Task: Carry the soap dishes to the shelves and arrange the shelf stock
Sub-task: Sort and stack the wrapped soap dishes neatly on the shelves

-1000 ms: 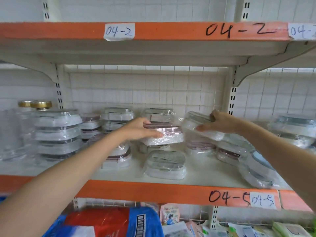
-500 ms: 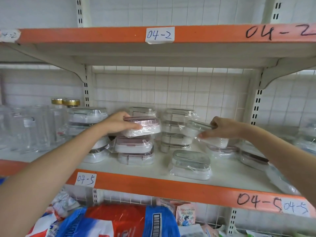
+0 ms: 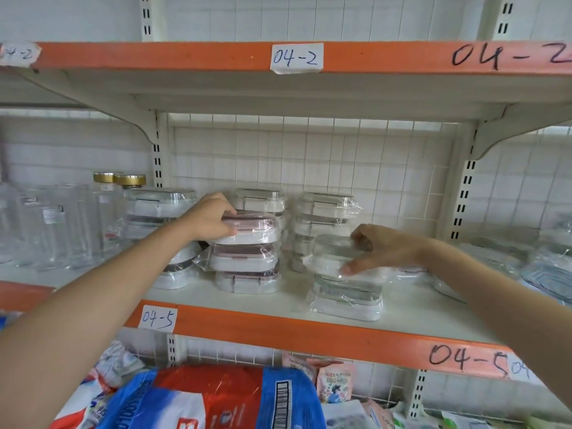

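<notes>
**Two dishes going onto their stacks**

Our left hand (image 3: 213, 218) grips a pink-lidded soap dish (image 3: 247, 229) on top of the pink stack — like with like. Our right hand (image 3: 382, 249) pinches a grey-lidded dish (image 3: 332, 253) just above another grey one (image 3: 346, 297) at the shelf (image 3: 418, 314) front.

We note clear glass jars (image 3: 62, 224) crowding the far left of the middle level, two with gold lids (image 3: 130, 180) at the back. A paper tag (image 3: 296, 57) marked "04-2" sits on the upper orange rail; another tag (image 3: 158, 318) marked "04-5" sits on the lower one. White wire grid (image 3: 309, 156) backs the bay. Below we see a red and blue sack (image 3: 213, 397) with a barcode, and small pink printed packets (image 3: 335, 383) just right of it.
</notes>
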The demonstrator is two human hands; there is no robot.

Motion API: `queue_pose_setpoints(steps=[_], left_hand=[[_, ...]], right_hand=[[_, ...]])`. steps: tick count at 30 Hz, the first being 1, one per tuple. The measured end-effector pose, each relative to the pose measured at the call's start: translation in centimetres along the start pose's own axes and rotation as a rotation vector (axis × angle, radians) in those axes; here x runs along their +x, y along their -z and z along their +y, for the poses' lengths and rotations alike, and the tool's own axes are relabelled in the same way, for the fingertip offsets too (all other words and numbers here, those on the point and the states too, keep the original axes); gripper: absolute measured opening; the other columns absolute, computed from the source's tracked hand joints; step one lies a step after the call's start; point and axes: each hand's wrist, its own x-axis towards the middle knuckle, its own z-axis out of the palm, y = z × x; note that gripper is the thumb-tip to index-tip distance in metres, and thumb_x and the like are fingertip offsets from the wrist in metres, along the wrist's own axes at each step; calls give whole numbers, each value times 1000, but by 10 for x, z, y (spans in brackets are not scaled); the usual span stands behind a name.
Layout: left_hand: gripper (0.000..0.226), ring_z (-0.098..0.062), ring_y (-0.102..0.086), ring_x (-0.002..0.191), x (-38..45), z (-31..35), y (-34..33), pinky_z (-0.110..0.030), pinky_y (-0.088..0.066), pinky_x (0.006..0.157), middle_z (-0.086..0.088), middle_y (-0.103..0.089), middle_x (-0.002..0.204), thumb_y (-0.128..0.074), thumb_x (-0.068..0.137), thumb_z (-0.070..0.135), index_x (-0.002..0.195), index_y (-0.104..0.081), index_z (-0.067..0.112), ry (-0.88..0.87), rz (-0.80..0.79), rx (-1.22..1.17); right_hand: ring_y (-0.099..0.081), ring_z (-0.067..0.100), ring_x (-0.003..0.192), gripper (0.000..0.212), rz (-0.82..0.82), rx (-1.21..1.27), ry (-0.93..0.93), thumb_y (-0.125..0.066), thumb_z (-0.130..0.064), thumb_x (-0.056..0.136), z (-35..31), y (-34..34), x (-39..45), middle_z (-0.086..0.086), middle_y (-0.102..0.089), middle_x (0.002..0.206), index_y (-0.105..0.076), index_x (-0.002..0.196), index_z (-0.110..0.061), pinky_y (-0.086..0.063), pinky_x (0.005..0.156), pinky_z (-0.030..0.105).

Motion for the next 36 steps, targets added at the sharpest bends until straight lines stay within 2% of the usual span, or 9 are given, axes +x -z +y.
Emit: queue_pose_setpoints(steps=[5, 10, 14, 22, 26, 28, 32, 34, 36], left_hand=[[45, -19, -39, 124, -6, 8, -3, -26, -28, 104, -7, -48, 126, -66, 86, 14, 129, -56, 7, -80, 60, 50], [39, -20, -43, 120, -6, 32, -6, -20, -28, 95, -8, -51, 121, -66, 87, 17, 124, -60, 7, -206, 129, 39], [37, -21, -48, 119, -2, 61, -15, -28, -33, 100, -6, -55, 121, -64, 89, 21, 123, -62, 9, -285, 113, 30], [39, -12, -53, 109, 1, 123, -40, -24, -39, 97, 0, -59, 122, -61, 92, 32, 125, -59, 12, -384, -34, -21], [21, -19, -56, 103, 9, 159, -54, -29, -44, 91, -7, -63, 113, -60, 91, 31, 105, -63, 15, -419, -58, -23], [28, -22, -55, 101, 16, 180, -63, -32, -46, 89, -7, -60, 107, -59, 90, 31, 105, -64, 8, -412, -93, -1], [24, -30, -59, 87, 27, 222, -82, -40, -51, 76, -9, -55, 86, -61, 84, 27, 82, -56, 3, -439, -180, 84], [26, -31, -60, 85, 32, 243, -92, -37, -51, 69, -13, -57, 91, -59, 87, 27, 87, -58, 1, -453, -211, 136], [33, -31, -58, 83, 38, 261, -103, -33, -44, 63, -14, -57, 93, -59, 90, 34, 91, -58, 1, -446, -238, 167]], right_hand=[[-32, 19, 126, 98, -33, -133, 19, -68, -64, 72, 7, -30, 11, 2, -36, 138, -26, 144, -13, -33, 108, 38], [-23, 23, 137, 106, -45, -119, 8, -66, -65, 73, 8, -27, 12, 2, -26, 146, -15, 151, -16, -27, 114, 43], [-17, 23, 142, 110, -83, -99, 0, -62, -69, 71, 10, -24, 7, 0, -19, 152, -9, 152, -18, -21, 116, 44], [-31, 17, 138, 102, -56, -56, -50, -63, -67, 70, 39, -1, -15, -4, -28, 152, -22, 150, -18, -25, 115, 36], [-47, 14, 123, 78, -54, -95, -117, -62, -55, 82, 62, 18, -30, -3, -40, 146, -34, 144, -16, -29, 105, 25], [-50, 16, 118, 70, -49, -136, -171, -58, -55, 85, 78, 27, -35, -2, -45, 142, -40, 141, -16, -32, 104, 27], [-50, 19, 116, 59, -33, -229, -253, -56, -51, 89, 115, 42, -39, 1, -52, 132, -47, 133, -12, -38, 99, 31], [-48, 19, 111, 58, -45, -277, -277, -54, -47, 92, 129, 49, -42, -2, -51, 125, -46, 134, -8, -36, 94, 28], [-49, 21, 115, 58, -41, -303, -312, -55, -44, 93, 142, 57, -45, 6, -51, 132, -44, 135, -5, -37, 96, 28]])
